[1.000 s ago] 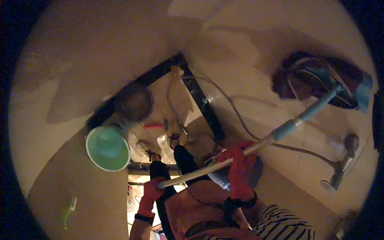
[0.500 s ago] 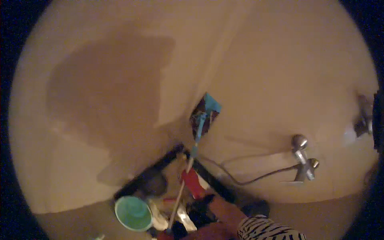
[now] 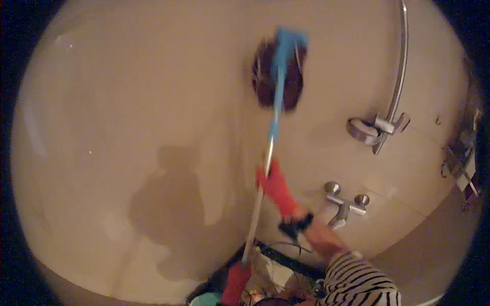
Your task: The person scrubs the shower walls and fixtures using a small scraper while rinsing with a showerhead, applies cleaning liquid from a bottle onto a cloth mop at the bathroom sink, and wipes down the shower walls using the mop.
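A flat mop with a pale metal pole [image 3: 258, 214] stretches up the middle of the head view. Its blue head carries a dark purple cloth pad [image 3: 280, 84], slightly blurred, at the beige wall; whether it touches the wall I cannot tell. My right hand [image 3: 277, 187], in a red glove, is wrapped round the upper part of the pole. A dark band circles that wrist, below a striped sleeve. Low in the view, my left hand [image 3: 237, 279], also red-gloved, is closed on the pole's lower end.
To the right, a mixer tap [image 3: 344, 205] and a shower head [image 3: 364, 131] on a rail [image 3: 400, 66] stick out from the wall. Below are a black-edged corner shelf or tray [image 3: 279, 257] and part of a green tub [image 3: 206, 299]. Dark items hang at far right.
The mop head has moved higher up the wall. My right hand and forearm have come up along the pole. The view has tilted upward, bringing in the shower head and rail.
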The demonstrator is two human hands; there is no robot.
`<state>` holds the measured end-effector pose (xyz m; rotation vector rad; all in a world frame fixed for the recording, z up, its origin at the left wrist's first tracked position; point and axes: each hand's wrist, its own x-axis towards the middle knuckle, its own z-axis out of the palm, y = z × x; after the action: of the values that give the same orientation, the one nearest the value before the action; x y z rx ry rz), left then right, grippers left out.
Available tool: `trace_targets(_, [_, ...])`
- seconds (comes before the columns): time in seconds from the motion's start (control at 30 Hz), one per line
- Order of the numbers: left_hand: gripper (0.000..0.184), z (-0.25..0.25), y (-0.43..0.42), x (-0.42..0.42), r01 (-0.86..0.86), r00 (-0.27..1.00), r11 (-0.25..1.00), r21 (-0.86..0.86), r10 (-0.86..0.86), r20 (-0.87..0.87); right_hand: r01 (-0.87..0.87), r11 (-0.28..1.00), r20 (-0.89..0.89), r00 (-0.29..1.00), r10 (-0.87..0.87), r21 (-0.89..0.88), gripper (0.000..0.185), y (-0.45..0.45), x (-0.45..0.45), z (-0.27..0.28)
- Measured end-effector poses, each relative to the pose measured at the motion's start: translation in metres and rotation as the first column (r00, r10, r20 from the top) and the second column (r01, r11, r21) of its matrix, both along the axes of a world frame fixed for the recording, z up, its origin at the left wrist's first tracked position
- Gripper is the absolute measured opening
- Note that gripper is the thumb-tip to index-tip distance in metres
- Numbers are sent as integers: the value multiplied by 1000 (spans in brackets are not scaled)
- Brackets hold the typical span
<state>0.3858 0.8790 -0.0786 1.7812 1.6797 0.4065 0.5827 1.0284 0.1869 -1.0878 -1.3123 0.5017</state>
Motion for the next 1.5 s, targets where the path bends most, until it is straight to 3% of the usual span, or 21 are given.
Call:
trace_targets(0.03, [50, -13, -29, -18, -127, 991, 987, -95, 122, -55, -61, 995, -126, 991, 50, -81, 51, -12, -4, -64])
trace_targets(0.17, [49, -46, -74, -48, -248, 968, 948, -198, 234, -90, -121, 852, -51, 993, 110, -509, 46, -93, -22, -281])
trace_targets(0.23, [49, -44, -71, -45, -245, 969, 950, -191, 236, -73, -314, 786, -257, 945, 204, -533, 46, -100, -24, -297])
trace_targets(0.3, [49, -36, -63, -37, -224, 975, 963, -153, 222, -29, -147, 855, -111, 988, 106, -498, 48, -79, -20, -278])
trace_targets(0.37, [50, -16, -50, -23, -179, 982, 981, -72, 183, 42, 96, 965, 98, 992, -74, -244, 54, -59, -23, -194])
trace_targets(0.43, [51, 27, -28, -4, -124, 987, 991, 50, 118, 109, 7, 989, -3, 1000, -7, -148, 66, -48, -21, -52])
trace_targets(0.53, [53, 172, 21, 26, -66, 974, 950, 306, -5, 226, -48, 997, 8, 999, 47, 63, 82, -32, -26, 114])
trace_targets(0.57, [55, 248, 31, 38, -71, 931, 916, 396, -82, 356, 23, 991, 71, 997, -33, 132, 86, -25, -25, 156])
trace_targets(0.6, [57, 304, 51, 49, -45, 949, 906, 421, -93, 301, 31, 981, 97, 994, -51, 191, 87, -14, -21, 200])
trace_targets(0.63, [56, 326, 89, 59, -34, 924, 828, 560, -189, 334, 81, 951, 108, 987, -118, 299, 86, -8, -17, 241])
trace_targets(0.67, [56, 393, 88, 63, 51, 885, 900, 433, -242, 398, 117, 908, 108, 979, -174, 403, 85, -1, -14, 279])
trace_targets(0.73, [37, 458, 83, 69, 8, 875, 864, 503, -249, 415, 66, 901, 52, 994, -97, 428, 83, 4, -7, 334])
trace_targets(0.83, [40, 440, 92, 69, -110, 931, 743, 661, -157, 331, -53, 910, -30, 997, 72, 411, 74, 5, -13, 352])
trace_targets(0.87, [40, 412, 87, 66, -125, 949, 600, 790, -161, 272, -74, 911, -35, 995, 96, 406, 74, 2, -15, 344])
trace_targets(0.97, [45, 378, 24, 62, -157, 985, 505, 848, 24, 168, -253, 898, -162, 931, 327, 359, 65, -21, -20, 309])
trace_targets(1.03, [52, 328, 15, 68, -202, 782, 670, 714, -328, 530, -434, 851, -295, 806, 514, 297, 55, -32, -19, 285])
trace_targets(1.1, [56, 302, -7, 73, 55, 631, 960, 273, -246, 736, -578, 762, -348, 677, 648, 293, 52, -47, -17, 258])
trace_targets(1.17, [51, 289, -29, 96, 58, 606, 985, 160, -162, 779, -707, 630, -359, 525, 772, 321, 50, -36, -8, 219])
trace_targets(1.23, [48, 267, -23, 121, -133, 674, 989, 57, 49, 737, -767, 589, -281, 524, 804, 256, 44, -9, -1, 178])
trace_targets(1.33, [47, 206, 31, 123, -232, 656, 954, 188, 11, 754, -690, 700, -394, 600, 697, 187, 55, 6, -9, 151])
trace_targets(1.5, [54, 308, 80, 120, 29, 368, 989, 148, -148, 918, -571, 758, -70, 783, 618, 315, 81, 32, 20, 202])
